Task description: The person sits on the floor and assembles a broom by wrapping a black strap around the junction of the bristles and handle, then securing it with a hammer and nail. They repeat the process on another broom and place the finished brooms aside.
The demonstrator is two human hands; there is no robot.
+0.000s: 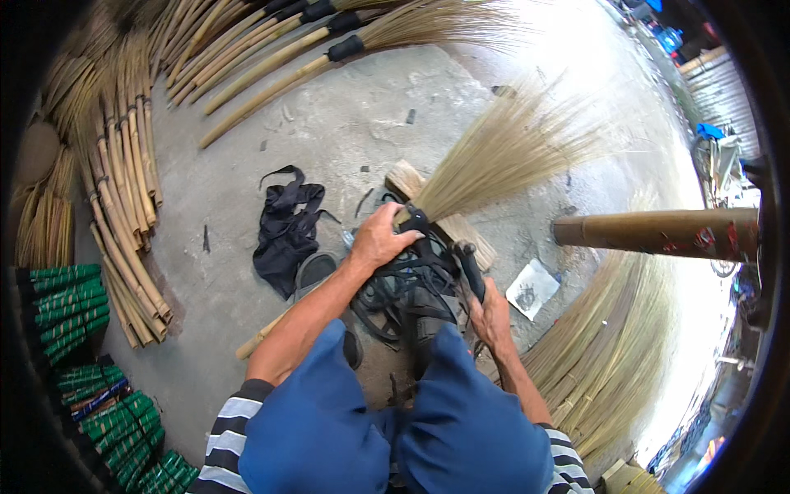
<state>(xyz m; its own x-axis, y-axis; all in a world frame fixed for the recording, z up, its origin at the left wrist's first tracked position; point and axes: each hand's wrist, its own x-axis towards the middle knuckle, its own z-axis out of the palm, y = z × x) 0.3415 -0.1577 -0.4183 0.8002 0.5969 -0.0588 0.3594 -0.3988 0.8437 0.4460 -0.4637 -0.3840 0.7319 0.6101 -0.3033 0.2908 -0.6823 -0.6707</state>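
My left hand (382,239) closes round the neck of a straw broom (506,152), where a black binding (416,222) wraps it. The bristles fan out to the upper right, and the bamboo handle runs under my left forearm, its end showing beyond. Beneath the neck lies a wooden block (465,235). In my right hand (491,313) is a short black-handled tool (471,270) that looks like a hammer, held upright beside the binding. Tangled black rubber strips (395,300) lie between the hands and over my sandalled feet.
A black bag (288,222) lies left. Finished brooms (284,78) line the back, bamboo-handled bundles (123,181) the left. Green-wrapped bundles (70,309) stack lower left. At right, a bamboo post (650,230) rises near loose straw (613,346) and a paper sheet (532,288).
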